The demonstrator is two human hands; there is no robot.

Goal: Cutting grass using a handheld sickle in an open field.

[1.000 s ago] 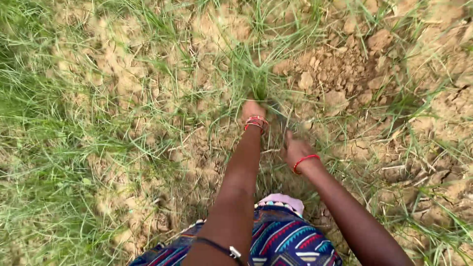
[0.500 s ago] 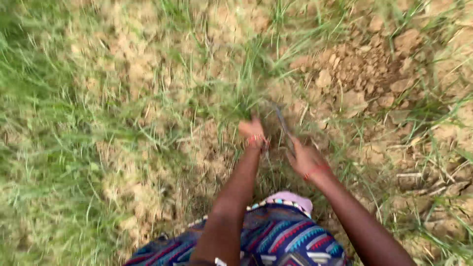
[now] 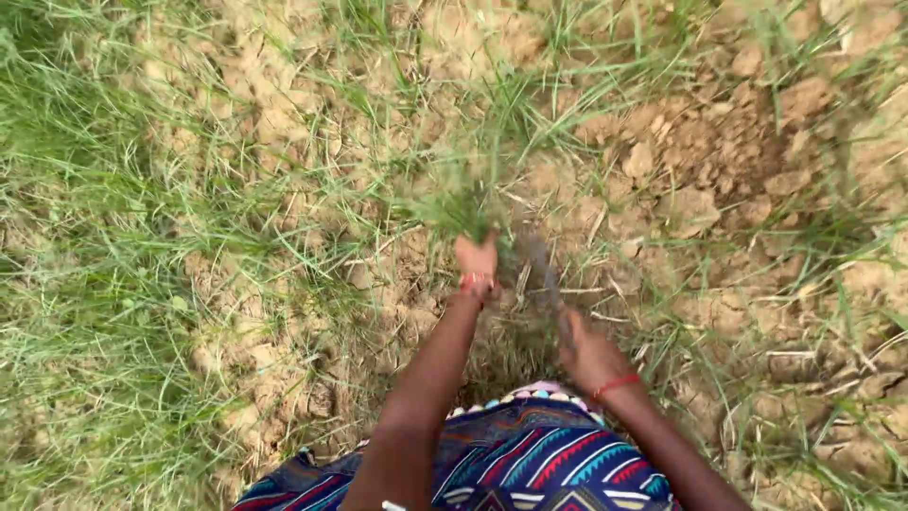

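The left hand (image 3: 476,255) is closed tight on a grass tuft (image 3: 459,210). The right hand (image 3: 588,352) grips a blurry curved blade (image 3: 541,274). It could nick those fingers, because it swings so close.

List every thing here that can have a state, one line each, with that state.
left hand: closed around a tuft of green grass
tuft of green grass: gripped, blades fanning out above the fist
right hand: closed on a tool handle
thin dark curved tool: blurred, tip beside the tuft
dry cracked brown soil: broken into clods
red wrist bands: worn, one on each wrist
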